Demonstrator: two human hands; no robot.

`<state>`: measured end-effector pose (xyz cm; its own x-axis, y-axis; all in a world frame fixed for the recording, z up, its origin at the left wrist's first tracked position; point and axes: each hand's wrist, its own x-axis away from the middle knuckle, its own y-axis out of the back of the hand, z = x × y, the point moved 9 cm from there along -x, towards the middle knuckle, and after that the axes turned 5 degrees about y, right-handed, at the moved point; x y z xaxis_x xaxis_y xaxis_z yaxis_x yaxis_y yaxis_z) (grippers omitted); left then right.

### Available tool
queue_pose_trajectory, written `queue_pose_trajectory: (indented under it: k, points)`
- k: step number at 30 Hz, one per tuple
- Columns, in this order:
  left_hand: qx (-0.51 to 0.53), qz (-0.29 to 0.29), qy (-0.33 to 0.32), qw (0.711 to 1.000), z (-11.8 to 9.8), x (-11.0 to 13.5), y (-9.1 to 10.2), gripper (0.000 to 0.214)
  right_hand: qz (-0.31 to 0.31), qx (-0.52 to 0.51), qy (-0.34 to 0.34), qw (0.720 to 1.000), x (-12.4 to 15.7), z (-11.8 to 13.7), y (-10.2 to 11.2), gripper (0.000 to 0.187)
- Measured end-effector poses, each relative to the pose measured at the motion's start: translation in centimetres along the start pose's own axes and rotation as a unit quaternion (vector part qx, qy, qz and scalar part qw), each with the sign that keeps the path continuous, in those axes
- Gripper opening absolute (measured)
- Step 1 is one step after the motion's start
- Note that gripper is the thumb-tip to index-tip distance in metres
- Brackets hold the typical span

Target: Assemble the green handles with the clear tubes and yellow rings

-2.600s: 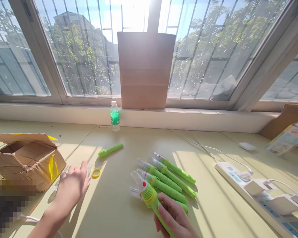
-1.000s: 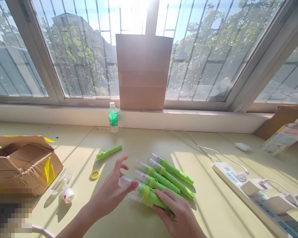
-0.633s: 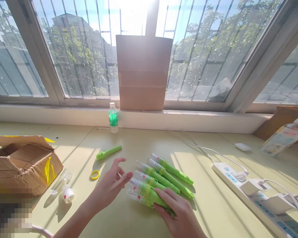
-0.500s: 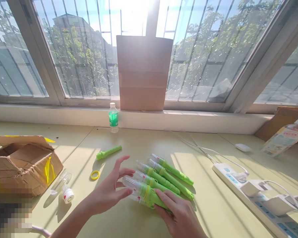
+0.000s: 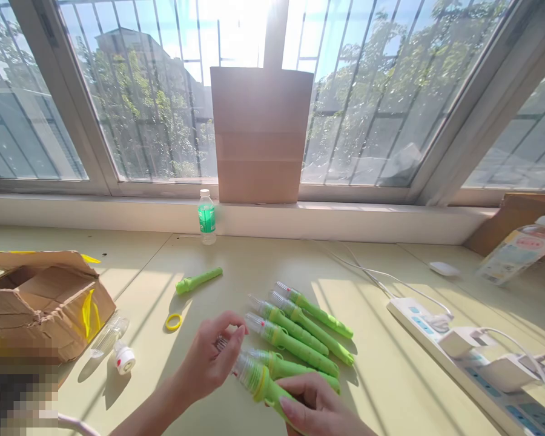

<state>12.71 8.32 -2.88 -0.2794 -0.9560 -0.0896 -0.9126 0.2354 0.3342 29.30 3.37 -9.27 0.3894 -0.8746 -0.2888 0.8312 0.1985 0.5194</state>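
Observation:
My right hand point(image 5: 322, 402) is wrapped round a green plastic light stick point(image 5: 272, 392) with a yellow ring at its neck and a clear ribbed cap. Curled about the far end of that clear cap point(image 5: 244, 365) is my left hand point(image 5: 218, 351); ribbed clear plastic shows between its fingers. Several similar green sticks point(image 5: 295, 348) with clear caps lie side by side just beyond my right hand. To the left are a loose green handle point(image 5: 198, 281), a yellow ring point(image 5: 173, 322), a white piece with a red dot point(image 5: 124, 357) and a loose clear cap point(image 5: 110, 335).
A torn cardboard box point(image 5: 45, 303) with yellow pieces stands at the left. A power strip point(image 5: 463, 363) with plugs and cables runs along the right. At the back are a small green-labelled bottle point(image 5: 207, 217) and an upright cardboard sheet point(image 5: 261, 136); a larger bottle point(image 5: 520, 251) leans at the right.
My left hand has gone from spread fingers to closed round the clear cap's end. The held light stick has shifted toward me, apart from the row, its handle end lower.

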Motion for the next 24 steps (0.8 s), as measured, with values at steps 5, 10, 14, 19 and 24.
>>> queue_pose_trajectory:
  k: [5, 10, 14, 19, 24]
  points:
    - [-0.067, 0.058, 0.063, 0.994, -0.1, 0.0, 0.5, 0.040, -0.004, 0.151, 0.105, 0.983, -0.9, 2.8, 1.5, 0.029]
    - [-0.151, 0.067, 0.173, 0.971, 1.6, -1.0, -0.5, 0.051, -0.095, 0.440, 0.285, 0.846, -0.5, 7.1, 1.5, 0.034]
    - [-0.306, -0.047, -0.031, 0.950, 0.0, -1.3, -0.5, 0.038, -0.097, 0.315, 0.204, 0.922, -0.1, 4.3, 0.8, 0.034]
    - [-0.329, -0.018, -0.279, 0.902, -2.5, 1.0, -1.9, 0.028, -0.008, 0.012, -0.035, 0.999, 0.5, -1.7, -1.0, 0.051]
    - [-0.255, 0.019, 0.031, 0.966, -0.9, -1.2, -0.2, 0.042, -0.059, 0.281, 0.185, 0.940, -1.1, 4.7, 1.2, 0.030]
